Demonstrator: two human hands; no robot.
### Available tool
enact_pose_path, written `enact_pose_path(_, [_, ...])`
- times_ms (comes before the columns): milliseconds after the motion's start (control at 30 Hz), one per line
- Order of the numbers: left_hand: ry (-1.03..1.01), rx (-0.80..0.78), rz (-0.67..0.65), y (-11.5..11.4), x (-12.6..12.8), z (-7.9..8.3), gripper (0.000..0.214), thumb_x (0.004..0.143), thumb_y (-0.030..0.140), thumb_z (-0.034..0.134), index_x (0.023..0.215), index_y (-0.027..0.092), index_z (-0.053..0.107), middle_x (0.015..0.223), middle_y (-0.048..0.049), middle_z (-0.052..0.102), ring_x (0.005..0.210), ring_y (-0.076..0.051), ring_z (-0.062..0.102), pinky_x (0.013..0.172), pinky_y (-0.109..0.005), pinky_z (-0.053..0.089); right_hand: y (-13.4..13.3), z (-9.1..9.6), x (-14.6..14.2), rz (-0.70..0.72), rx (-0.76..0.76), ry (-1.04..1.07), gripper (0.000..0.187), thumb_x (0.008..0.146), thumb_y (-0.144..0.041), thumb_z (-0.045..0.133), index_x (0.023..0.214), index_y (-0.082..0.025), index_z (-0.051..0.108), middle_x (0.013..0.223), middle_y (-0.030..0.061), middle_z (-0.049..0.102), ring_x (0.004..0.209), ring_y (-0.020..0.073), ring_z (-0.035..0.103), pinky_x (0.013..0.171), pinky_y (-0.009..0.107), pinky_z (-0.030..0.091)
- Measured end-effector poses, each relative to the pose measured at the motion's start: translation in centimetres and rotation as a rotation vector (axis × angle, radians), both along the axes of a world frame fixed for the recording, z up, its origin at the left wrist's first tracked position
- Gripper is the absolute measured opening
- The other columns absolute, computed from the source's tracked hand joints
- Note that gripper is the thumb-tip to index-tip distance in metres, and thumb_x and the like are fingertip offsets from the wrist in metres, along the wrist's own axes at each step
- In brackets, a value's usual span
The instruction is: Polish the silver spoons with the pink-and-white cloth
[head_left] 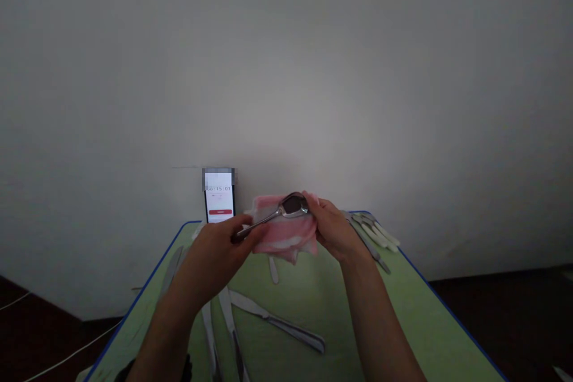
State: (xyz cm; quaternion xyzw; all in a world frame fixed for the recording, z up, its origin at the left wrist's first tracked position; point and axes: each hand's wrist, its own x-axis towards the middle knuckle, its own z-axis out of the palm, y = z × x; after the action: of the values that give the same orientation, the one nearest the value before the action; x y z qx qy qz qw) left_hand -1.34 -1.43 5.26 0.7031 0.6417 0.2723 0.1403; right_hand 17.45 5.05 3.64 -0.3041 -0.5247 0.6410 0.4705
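A shiny metal spoon (293, 205) is held up above the table, its bowl toward the right and its handle slanting down to the left. My left hand (224, 245) is closed on the handle end. My right hand (333, 227) grips a pink and white striped cloth (286, 236), with the thumb at the tip of the spoon's bowl. The cloth lies behind and under the spoon. Some of the right fingers are hidden behind the cloth.
Several table knives (286, 328) lie on the green table (331, 292) in front. White-handled cutlery (380, 233) and a metal-handled piece (373, 253) lie at the right. A phone (219, 200) showing a timer leans against the wall (286, 83).
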Motion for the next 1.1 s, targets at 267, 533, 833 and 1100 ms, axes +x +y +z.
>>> enact_pose_path(267, [0.124, -0.006, -0.040, 0.0, -0.4, -0.1, 0.038, 0.087, 0.044, 0.038, 0.087, 0.019, 0.067, 0.069, -0.0022, 0.067, 0.060, -0.016, 0.057, 0.058, -0.024, 0.035, -0.4, 0.0, 0.1, 0.106, 0.067, -0.070, 0.033, 0.071, -0.041, 0.068, 0.093, -0.016, 0.068, 0.078, 0.0005, 0.067, 0.064, 0.0103, 0.054, 0.058, 0.020, 0.039])
enact_pose_path(533, [0.016, -0.056, -0.062, 0.3, -0.5, -0.7, 0.034, 0.087, 0.049, 0.037, 0.090, 0.020, 0.055, 0.063, 0.0005, 0.064, 0.057, -0.017, 0.056, 0.055, -0.024, 0.034, -0.1, -0.1, 0.5, 0.037, 0.087, -0.096, 0.032, 0.069, -0.039, 0.069, 0.088, -0.014, 0.069, 0.071, -0.0002, 0.066, 0.058, 0.0090, 0.051, 0.055, 0.020, 0.038])
enact_pose_path(833, [0.105, -0.049, -0.083, -0.7, -1.0, 0.3, 0.043, 0.090, 0.049, 0.026, 0.070, 0.021, 0.052, 0.066, -0.0004, 0.063, 0.064, -0.017, 0.059, 0.063, -0.025, 0.037, 0.4, 0.2, 0.7, 0.061, -0.024, 0.192, 0.058, 0.072, -0.068, 0.049, 0.080, -0.014, 0.069, 0.075, 0.0066, 0.070, 0.077, 0.0198, 0.063, 0.068, 0.028, 0.047])
enact_pose_path(1100, [0.175, -0.024, -0.076, -1.4, -0.9, 1.0, 0.047, 0.090, 0.049, 0.027, 0.070, 0.021, 0.058, 0.062, 0.0011, 0.063, 0.060, -0.014, 0.058, 0.060, -0.023, 0.036, -0.7, 0.3, -0.7, 0.193, 0.090, 0.200, 0.041, 0.068, -0.042, 0.069, 0.102, -0.020, 0.062, 0.098, 0.0037, 0.067, 0.086, 0.0182, 0.062, 0.073, 0.028, 0.049])
